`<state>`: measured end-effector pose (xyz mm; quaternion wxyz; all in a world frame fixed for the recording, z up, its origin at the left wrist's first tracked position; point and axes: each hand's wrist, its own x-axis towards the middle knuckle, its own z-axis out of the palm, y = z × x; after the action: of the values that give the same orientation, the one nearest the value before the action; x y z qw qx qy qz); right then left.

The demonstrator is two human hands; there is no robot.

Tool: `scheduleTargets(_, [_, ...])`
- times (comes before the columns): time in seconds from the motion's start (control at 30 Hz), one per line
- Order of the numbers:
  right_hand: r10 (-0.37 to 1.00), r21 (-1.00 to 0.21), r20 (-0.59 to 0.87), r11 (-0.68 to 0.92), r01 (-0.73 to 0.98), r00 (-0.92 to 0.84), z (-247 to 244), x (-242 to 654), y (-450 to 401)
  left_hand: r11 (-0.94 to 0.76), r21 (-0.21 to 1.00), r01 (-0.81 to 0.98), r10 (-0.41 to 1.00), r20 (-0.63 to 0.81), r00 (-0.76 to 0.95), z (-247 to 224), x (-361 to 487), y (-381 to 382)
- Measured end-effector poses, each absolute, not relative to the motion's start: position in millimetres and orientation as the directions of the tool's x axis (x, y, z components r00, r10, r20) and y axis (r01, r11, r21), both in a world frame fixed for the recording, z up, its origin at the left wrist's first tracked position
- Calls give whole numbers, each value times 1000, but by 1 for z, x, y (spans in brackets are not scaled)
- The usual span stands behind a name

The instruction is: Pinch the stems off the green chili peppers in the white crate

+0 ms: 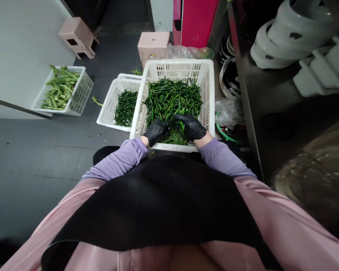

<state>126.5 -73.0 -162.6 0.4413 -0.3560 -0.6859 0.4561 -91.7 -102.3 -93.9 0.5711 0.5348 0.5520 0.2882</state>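
Long green chili peppers (172,98) fill the back and middle of a large white basket (209,81) in front of me. Small green stems (173,136) lie near its front edge. Both my hands wear black gloves. My left hand (157,131) is at the front left of the pile, its fingers curled; what they hold is hidden. Over the front right of the pile is my right hand (190,127), closed round some green peppers. The fingertips of the two hands nearly meet.
A smaller white basket (107,105) with green peppers (126,108) stands at the left. Farther left, another basket (80,96) holds pale green pods (60,88). Pink stools (154,43) stand behind. A dark counter (267,113) runs along the right.
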Motion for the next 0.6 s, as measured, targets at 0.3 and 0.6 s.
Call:
scheduleTargets(0.3, [930, -979, 201, 198, -42, -308, -159, 122, -76, 254, 825, 504, 893, -401, 205, -87, -96, -91])
scheduleTargets(0.6, [988, -986, -48, -71, -153, -148, -149, 129, -65, 682, 723, -115, 728, -686, 5, -62, -102, -83])
